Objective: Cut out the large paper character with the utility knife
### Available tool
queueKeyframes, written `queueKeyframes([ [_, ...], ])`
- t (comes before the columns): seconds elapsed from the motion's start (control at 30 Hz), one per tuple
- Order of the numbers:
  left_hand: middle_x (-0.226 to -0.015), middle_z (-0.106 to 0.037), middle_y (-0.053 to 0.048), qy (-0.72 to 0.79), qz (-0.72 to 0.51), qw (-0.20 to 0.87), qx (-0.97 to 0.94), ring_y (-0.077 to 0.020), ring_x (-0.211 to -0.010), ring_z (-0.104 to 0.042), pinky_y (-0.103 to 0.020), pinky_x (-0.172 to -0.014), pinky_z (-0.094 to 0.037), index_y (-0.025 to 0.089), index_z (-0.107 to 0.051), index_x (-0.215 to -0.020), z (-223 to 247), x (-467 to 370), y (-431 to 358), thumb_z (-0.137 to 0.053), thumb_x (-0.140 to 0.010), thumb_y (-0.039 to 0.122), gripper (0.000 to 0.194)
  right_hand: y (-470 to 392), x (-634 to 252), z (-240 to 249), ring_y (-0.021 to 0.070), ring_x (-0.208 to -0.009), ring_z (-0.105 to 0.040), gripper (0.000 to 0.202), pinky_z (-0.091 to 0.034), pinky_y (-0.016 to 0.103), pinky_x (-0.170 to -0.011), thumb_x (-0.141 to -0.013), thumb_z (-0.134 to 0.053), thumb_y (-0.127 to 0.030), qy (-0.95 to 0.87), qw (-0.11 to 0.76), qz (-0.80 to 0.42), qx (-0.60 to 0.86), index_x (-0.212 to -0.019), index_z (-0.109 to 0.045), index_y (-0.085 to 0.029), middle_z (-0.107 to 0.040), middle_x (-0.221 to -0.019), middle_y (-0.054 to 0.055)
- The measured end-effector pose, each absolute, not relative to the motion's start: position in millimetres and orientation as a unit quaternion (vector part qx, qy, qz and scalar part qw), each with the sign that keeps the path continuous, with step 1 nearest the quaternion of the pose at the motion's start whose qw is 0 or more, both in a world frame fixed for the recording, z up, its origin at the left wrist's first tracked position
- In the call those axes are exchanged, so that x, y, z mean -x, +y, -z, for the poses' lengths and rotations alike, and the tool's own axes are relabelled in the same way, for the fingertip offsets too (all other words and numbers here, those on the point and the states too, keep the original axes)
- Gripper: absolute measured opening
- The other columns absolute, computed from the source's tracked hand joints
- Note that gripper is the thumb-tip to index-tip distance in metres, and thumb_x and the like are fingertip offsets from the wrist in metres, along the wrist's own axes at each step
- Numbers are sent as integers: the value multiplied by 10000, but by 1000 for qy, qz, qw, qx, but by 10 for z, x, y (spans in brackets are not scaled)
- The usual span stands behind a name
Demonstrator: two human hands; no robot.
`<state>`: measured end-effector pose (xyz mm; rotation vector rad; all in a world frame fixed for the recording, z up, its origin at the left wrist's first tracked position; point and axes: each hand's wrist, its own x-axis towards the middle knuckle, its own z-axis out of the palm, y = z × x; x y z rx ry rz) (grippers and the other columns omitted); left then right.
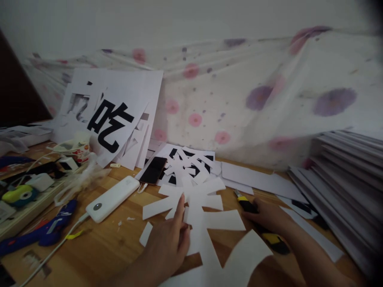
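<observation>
Left hand (pixel 167 247) is on the white paper cut-out (pixel 199 223): index finger straight, tip down on its upper part, thumb and other fingers curled in close. Can't tell from here whether anything is pinched under them.

Right hand (pixel 269 215) has its fingers closed around a yellow-and-black utility knife (pixel 247 205), held slantwise, tip pointing away and a bit left. Knife is just right of the cut-out; tip appears over bare wood.

Cut-out lies flat on the wooden table (pixel 119 243), front and centre between the hands, branches spreading to both sides, near end running out of view. Its far end meets a loose heap of paper strips (pixel 185 163), black-printed paper showing through.

Left of the heap: black phone (pixel 154 170). Touching or nearly touching its near edge is a white power bank (pixel 112 199), lying diagonally, white cable (pixel 64 243) plugged in at the near end. Further left: blue glue gun (pixel 54 225) on its side, then a cluttered power strip (pixel 64 183).

Back left, paper sheets (pixel 149 83) lean on the floral cover (pixel 191 87); front one carries a bold black character. Far right, tall stack of white boards (pixel 338 191), well apart from the cut-out.
</observation>
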<state>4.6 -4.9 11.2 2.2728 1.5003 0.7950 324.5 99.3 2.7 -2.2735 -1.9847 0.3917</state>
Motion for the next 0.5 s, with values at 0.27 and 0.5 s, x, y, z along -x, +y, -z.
queueKeyframes([
  [0.27, -974, -716, 10, 526, -302, 115, -787, -182, -854, -670, -345, -736, -523, 280, 138, -1431, -118, -22, -20, -449, -843, 152, 841, 865, -2995, -378, 273, -859, -615, 341, -462, 392, -706, -832, -431, -547, -677, 196, -248, 665, -837, -572, -236, -663, -882, 92],
  [0.5, -952, -709, 31, 547, -303, 109, -772, -181, -845, -665, -347, -722, -518, 326, 111, -1427, -177, -2, 5, -470, -841, 145, 844, 643, -2541, -367, 176, -763, -600, 349, -478, 297, -619, -735, -628, -449, -678, 244, -486, 494, -1014, -579, -245, -644, -920, 25],
])
